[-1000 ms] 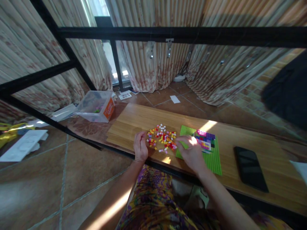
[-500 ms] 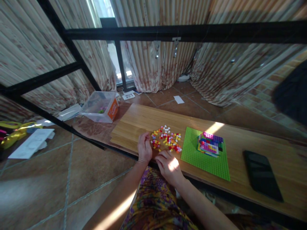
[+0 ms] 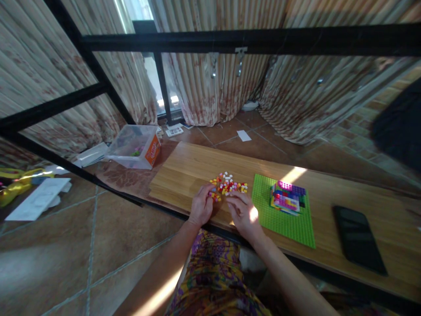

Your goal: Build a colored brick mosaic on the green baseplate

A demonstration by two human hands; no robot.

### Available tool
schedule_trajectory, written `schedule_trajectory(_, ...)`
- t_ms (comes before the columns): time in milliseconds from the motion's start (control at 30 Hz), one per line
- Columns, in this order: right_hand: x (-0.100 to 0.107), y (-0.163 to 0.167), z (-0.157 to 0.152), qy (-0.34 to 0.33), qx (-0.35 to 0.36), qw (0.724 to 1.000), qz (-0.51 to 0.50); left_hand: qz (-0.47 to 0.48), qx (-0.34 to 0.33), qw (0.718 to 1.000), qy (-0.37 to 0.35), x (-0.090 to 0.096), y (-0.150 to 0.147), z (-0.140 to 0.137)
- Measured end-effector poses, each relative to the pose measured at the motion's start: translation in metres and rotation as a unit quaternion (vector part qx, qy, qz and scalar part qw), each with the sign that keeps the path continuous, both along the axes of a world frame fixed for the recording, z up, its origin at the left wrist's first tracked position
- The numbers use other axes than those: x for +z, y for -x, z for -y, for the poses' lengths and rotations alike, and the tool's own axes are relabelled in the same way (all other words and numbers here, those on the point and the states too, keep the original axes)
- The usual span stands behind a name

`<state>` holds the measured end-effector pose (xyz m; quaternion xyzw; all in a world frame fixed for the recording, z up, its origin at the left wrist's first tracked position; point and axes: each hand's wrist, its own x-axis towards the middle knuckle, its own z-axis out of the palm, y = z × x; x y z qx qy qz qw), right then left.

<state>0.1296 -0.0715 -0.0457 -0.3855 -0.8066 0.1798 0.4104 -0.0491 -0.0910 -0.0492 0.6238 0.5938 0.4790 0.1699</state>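
Note:
A loose pile of small building bricks (image 3: 226, 186) in yellow, red, white, orange and pink lies on the wooden table. Along its left side rests my left hand (image 3: 201, 207), fingers extended and slightly curved, their tips touching the nearest bricks. My right hand (image 3: 245, 215) reaches over the near right part of the pile, fingers bent loosely and apart, covering some bricks; no brick shows in its grasp. To the right, a green baseplate (image 3: 283, 226) carries a built block of purple, pink, blue and yellow bricks (image 3: 287, 197).
A black phone or tablet (image 3: 359, 239) lies at the table's right. Beyond the left end stands a clear plastic box (image 3: 130, 149) with an orange label and a few pieces inside. A dark metal rail (image 3: 210, 41) crosses above the table (image 3: 184, 164).
My right hand has moved right and away from me, from the table's near edge onto the pile. My left hand has slid slightly right against the bricks.

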Motion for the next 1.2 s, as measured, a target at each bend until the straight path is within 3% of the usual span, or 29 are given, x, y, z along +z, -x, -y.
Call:
schedule_trajectory(100,-0.002,-0.011,0.01,-0.017,-0.095,0.995,-0.005,0.01,-0.042,0.999,-0.005,0.001,0.004,0.002)
schedule_trajectory(200,-0.007,-0.01,0.012,0.001,-0.137,0.991,-0.014,0.023,-0.051,0.998,-0.001,0.002,0.005,0.002)
schedule_trajectory(400,-0.014,0.02,-0.006,0.071,-0.2,0.974,-0.079,0.099,0.096,0.99,0.0,-0.002,-0.022,-0.01)
schedule_trajectory(700,-0.002,0.059,-0.027,0.185,-0.195,0.93,-0.25,0.237,0.165,0.957,-0.027,-0.008,-0.06,-0.032)
schedule_trajectory(900,0.003,0.035,-0.023,0.156,-0.179,0.928,-0.287,0.316,0.168,0.934,-0.014,-0.007,-0.052,-0.03)
schedule_trajectory(1067,-0.005,-0.003,-0.027,0.103,-0.198,0.96,-0.168,0.218,0.168,0.961,0.008,0.0,-0.014,-0.045)
schedule_trajectory(1200,-0.007,-0.009,-0.055,0.111,-0.173,0.977,-0.057,0.076,0.045,0.993,0.074,0.012,0.004,-0.075)
